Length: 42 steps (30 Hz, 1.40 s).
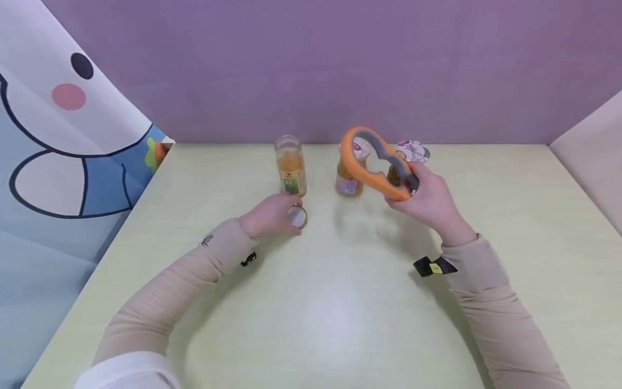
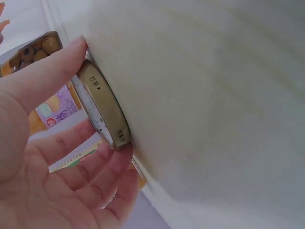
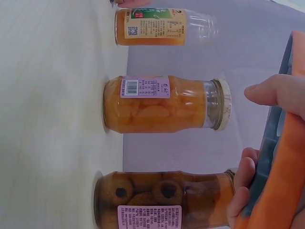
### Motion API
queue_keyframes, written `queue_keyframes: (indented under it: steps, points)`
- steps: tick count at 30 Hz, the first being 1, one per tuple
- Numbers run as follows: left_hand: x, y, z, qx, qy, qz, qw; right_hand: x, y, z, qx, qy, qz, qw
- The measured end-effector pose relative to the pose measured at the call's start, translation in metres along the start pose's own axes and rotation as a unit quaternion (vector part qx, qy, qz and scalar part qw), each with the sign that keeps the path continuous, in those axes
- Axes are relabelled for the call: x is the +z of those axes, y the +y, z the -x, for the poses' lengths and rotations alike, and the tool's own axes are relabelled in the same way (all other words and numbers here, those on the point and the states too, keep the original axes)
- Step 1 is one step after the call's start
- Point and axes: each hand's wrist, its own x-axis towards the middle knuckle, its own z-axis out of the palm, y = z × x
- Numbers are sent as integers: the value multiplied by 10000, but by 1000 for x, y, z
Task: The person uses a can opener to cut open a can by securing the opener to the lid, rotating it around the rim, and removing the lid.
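Observation:
In the head view my left hand pinches a gold-rimmed jar lid between thumb and fingers, low over the table in front of the uncapped jar. The left wrist view shows the lid's gold side against or just above the tabletop. My right hand grips an orange and grey jar opener by one end, raised in front of two lidded jars. One is a jar of orange fruit; the other is a jar of dark round fruit, partly hidden behind the hand in the head view.
The pale table ends at a purple backdrop just behind the row of jars. At the left hangs a cloth with a cartoon figure. A white panel stands at the right.

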Motion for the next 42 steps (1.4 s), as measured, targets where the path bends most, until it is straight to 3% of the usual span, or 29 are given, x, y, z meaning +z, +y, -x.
queue_keyframes:
  steps: [8,15,28,35,38,42]
  points:
    - [-1,2,1,-112,7,-151,9998,-2,0,-2,142,-17,-51,9999]
    - [1,4,2,-30,-15,-147,9999,-6,2,2,250,-25,100,9996]
    - [1,9,7,-217,9,-64,9997,-10,5,2,232,-113,55,9997]
    - [-1,19,10,37,330,-280,9991,-12,7,2,197,-36,81,9998]
    - [-3,22,9,105,497,-91,9987,-14,7,1,154,-45,65,9999]
    - [-5,27,3,213,908,721,9930,-17,10,1,115,-14,78,9999]
